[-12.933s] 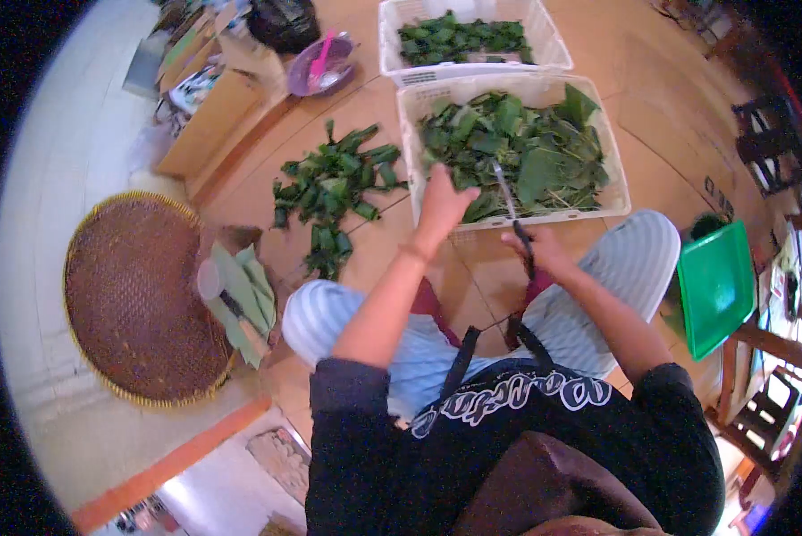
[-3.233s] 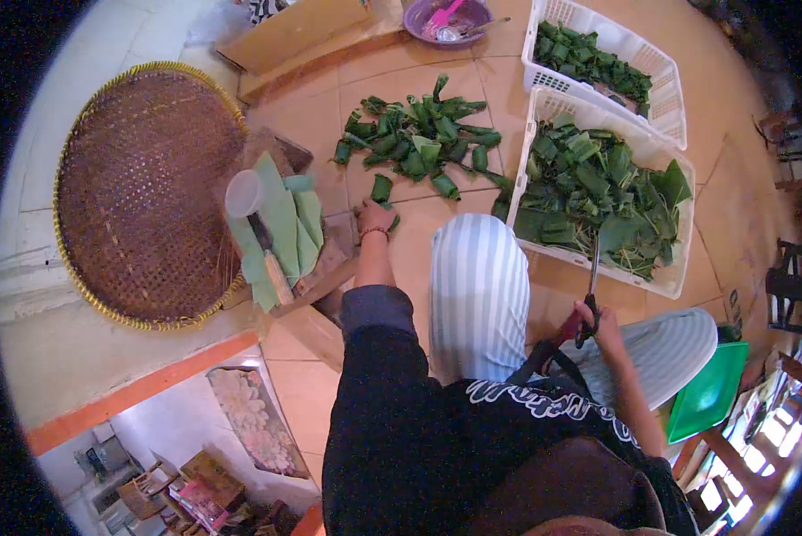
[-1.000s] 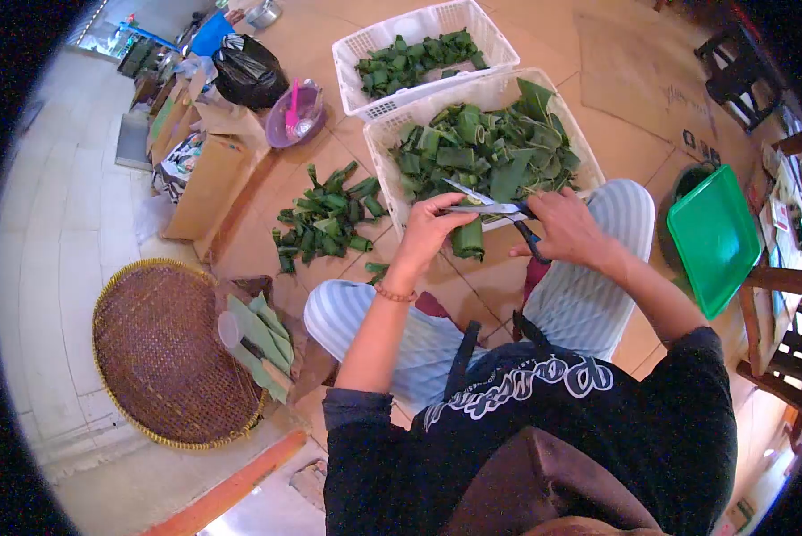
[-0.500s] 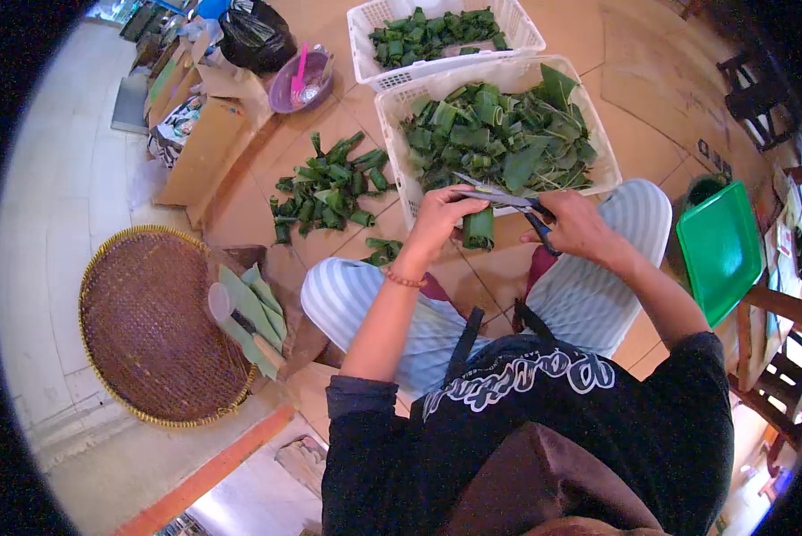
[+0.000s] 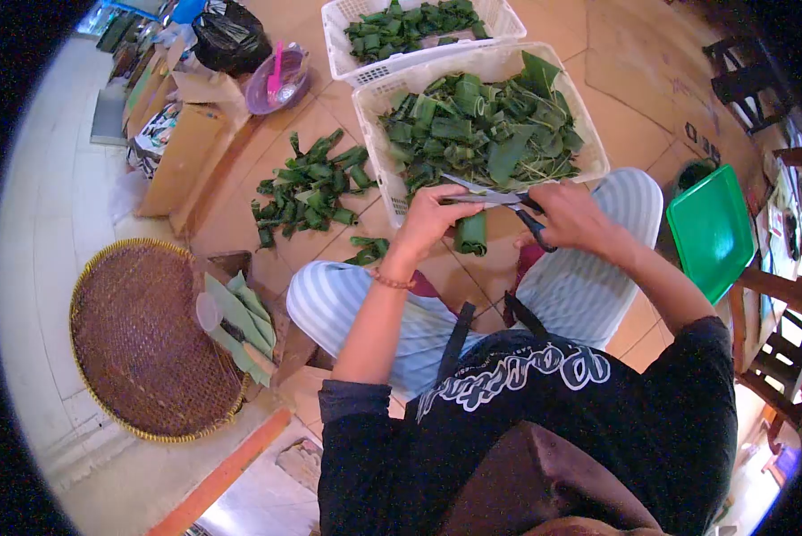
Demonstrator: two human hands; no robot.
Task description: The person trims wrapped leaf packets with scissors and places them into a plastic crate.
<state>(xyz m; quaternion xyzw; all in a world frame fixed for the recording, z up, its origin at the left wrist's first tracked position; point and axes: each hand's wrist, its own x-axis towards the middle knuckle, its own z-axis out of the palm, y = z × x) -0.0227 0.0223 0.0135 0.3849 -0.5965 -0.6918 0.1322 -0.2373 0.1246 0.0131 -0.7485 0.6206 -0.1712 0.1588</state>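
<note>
My right hand (image 5: 572, 214) is closed round the dark handles of a pair of scissors (image 5: 541, 230). Their metal blades are parted and point left, over the top of a rolled green leaf (image 5: 471, 235). My left hand (image 5: 434, 220) grips that roll near its upper end, close to the blades; some of its fingers are hidden. The roll hangs upright just in front of a white plastic basket (image 5: 376, 156) filled with cut and rolled leaves (image 5: 499, 125). Left of the basket, a pile of small leaf rolls (image 5: 310, 189) lies on the tiled floor.
Another white basket (image 5: 336, 49) with leaf rolls stands behind. At left are a round woven tray (image 5: 155, 344), flat leaves (image 5: 251, 313) with a knife (image 5: 235, 332), a cardboard box (image 5: 186, 156) and a purple bowl (image 5: 260, 94). A green tray (image 5: 712, 234) is at right.
The whole view has shifted slightly, so most things appear further left. Both hands keep their hold on the leaf roll and the scissors, with the blades looking a little wider apart.
</note>
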